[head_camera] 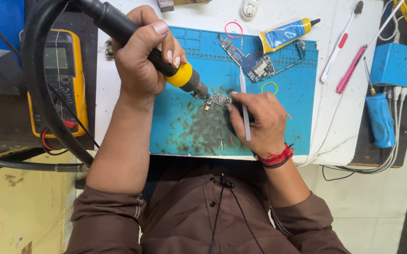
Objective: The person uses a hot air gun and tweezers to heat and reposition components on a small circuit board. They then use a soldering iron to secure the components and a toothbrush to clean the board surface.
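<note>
My left hand (142,61) grips a black and yellow heat tool (180,75) fed by a thick black hose (39,94). Its metal tip points down at a small circuit board (218,99) lying on a stained blue work mat (184,127). My right hand (257,122) rests on the mat just right of that board. It holds thin silver tweezers (244,108), and its fingertips touch the board's right edge. A red thread band is on my right wrist.
A larger blue circuit board (253,63) and a yellow-blue tube (286,33) lie at the mat's far side. A yellow multimeter (57,80) sits left. A toothbrush (340,44), pink tool (351,68), blue handle (380,117), blue box (394,63) and cables lie right.
</note>
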